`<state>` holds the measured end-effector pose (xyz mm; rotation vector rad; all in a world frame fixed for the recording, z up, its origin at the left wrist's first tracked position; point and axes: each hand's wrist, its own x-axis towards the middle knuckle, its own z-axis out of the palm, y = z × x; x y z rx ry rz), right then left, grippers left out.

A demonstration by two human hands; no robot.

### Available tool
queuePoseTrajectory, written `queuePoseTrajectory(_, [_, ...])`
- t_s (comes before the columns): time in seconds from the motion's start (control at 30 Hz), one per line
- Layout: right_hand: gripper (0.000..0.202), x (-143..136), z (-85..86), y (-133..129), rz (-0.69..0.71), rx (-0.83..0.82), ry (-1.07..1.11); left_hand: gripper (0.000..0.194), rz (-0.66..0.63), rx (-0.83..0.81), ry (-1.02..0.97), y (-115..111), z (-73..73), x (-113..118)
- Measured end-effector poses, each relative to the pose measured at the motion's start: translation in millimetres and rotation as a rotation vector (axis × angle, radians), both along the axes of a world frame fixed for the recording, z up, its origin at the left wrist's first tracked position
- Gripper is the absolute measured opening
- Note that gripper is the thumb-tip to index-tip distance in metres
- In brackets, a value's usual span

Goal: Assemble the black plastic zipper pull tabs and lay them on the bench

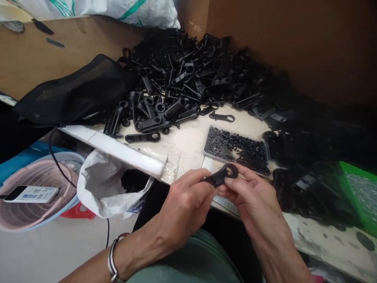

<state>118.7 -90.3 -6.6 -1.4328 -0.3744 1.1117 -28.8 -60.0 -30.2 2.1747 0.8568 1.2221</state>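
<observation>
Between my two hands is a black plastic lever-like part with a ring at one end point(219, 177), held above the table's front edge. My left hand point(187, 196) grips its narrow end between thumb and fingers. The thumb and fingers of my right hand point(253, 196) pinch the ring end; any small piece under the fingertips is hidden. Just beyond the hands, a clear shallow tray point(208, 151) holds many tiny black pieces. One loose ring-ended part point(222, 117) lies behind the tray, and another point(143, 136) lies to the left.
A large heap of similar black parts point(182, 74) covers the back of the table point(188, 145). At right stands a green bin point(353, 196) of small shiny pieces. A white sack point(97, 188) hangs open below the left edge, beside a pink basket point(17, 181) holding a phone-like device point(32, 194).
</observation>
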Motion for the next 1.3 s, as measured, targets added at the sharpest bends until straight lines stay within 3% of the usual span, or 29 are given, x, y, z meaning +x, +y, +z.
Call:
queuePoseTrajectory(0.13, [0.048, 5, -1.5, 0, 0.052, 0.019, 0.059, 0.015, -0.008, -0.034, -0.005, 1, -1.9, -1])
queuePoseTrajectory(0.33, [0.019, 13, -8.3, -5, 0.228, 0.063, 0.184, 0.016, -0.005, -0.018, 0.002, 3, -4.8, -2])
queuePoseTrajectory(0.73, [0.022, 3, -6.7, 3, 0.193, 0.054, 0.082, 0.017, -0.048, 0.001, 0.055, 2, -3.2, -4])
queuePoseTrajectory(1.0, [0.029, 11, -6.4, 0, 0.25, 0.016, 0.277, 0.016, -0.021, -0.018, -0.001, 7, -2.8, -3])
queuePoseTrajectory(1.3, [0.021, 3, -8.1, 2, 0.203, 0.057, 0.155, 0.018, -0.037, 0.003, 0.028, 2, 1.6, -2])
